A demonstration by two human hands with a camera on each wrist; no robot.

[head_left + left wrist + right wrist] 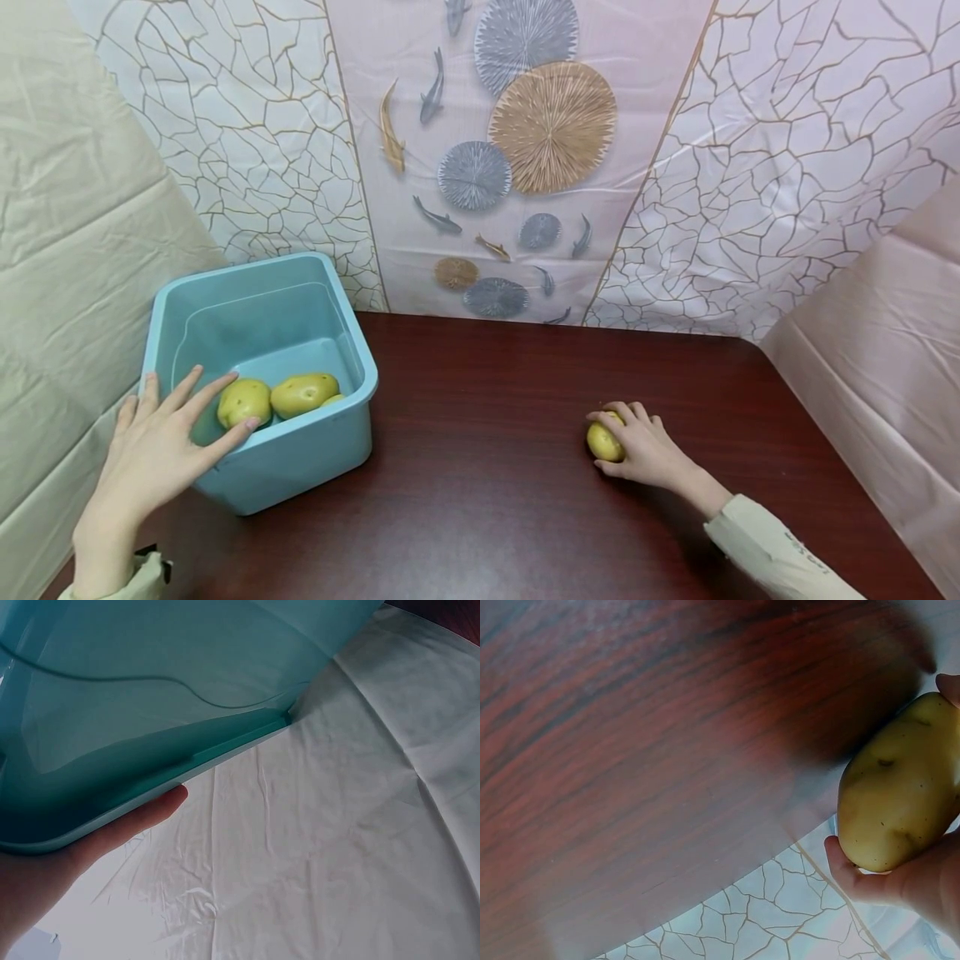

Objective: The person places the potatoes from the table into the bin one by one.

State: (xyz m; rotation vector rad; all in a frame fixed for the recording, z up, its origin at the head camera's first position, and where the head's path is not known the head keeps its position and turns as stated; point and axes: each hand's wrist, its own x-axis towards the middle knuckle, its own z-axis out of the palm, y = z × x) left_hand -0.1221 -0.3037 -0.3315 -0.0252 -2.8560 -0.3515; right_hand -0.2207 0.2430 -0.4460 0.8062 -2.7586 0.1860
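On the right of the head view my right hand (647, 450) grips a yellow potato (604, 442), thumb and fingers curled around it from the right. The right wrist view shows that potato (900, 784) large, with dark eyes in its skin, held at both ends. My left hand (153, 446) lies over the near left corner of a light blue plastic bin (300, 467), its fingers spread. In the left wrist view a finger (142, 817) runs along the outside of the bin's rim. Inside the bin lie two potatoes (304, 394), and a third barely shows behind the near wall.
A dark red-brown wooden table (480, 500) carries the bin at its left side. Behind it hangs a patterned sheet (480, 167) with fish and round shapes. Plain beige cloth (877, 325) walls in both sides.
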